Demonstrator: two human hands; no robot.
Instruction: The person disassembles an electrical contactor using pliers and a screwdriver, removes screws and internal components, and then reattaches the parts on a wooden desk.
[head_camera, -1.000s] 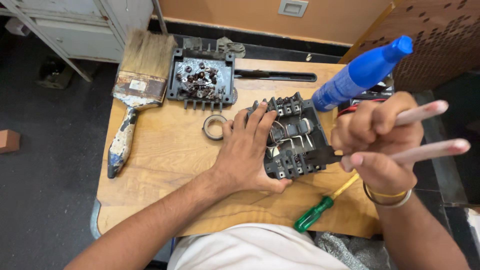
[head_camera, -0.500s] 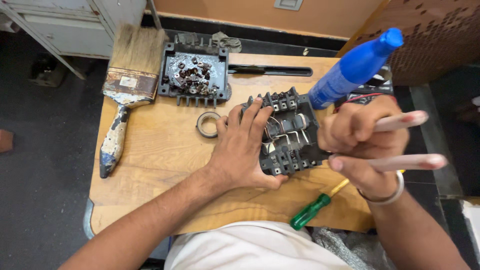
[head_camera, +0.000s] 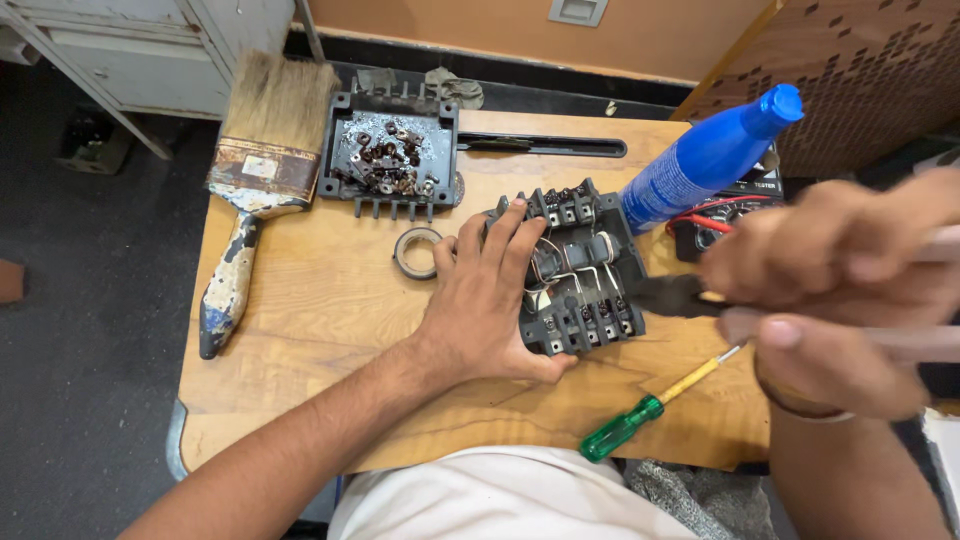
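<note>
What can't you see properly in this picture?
- Right hand: blurred in the head view; the pale handles of its pliers run off the right edge.
- Black terminal block: left side hidden under the left hand.
- Dark meter: mostly behind the blue bottle and right hand.
- Parts in the black tray: too small to identify.
</note>
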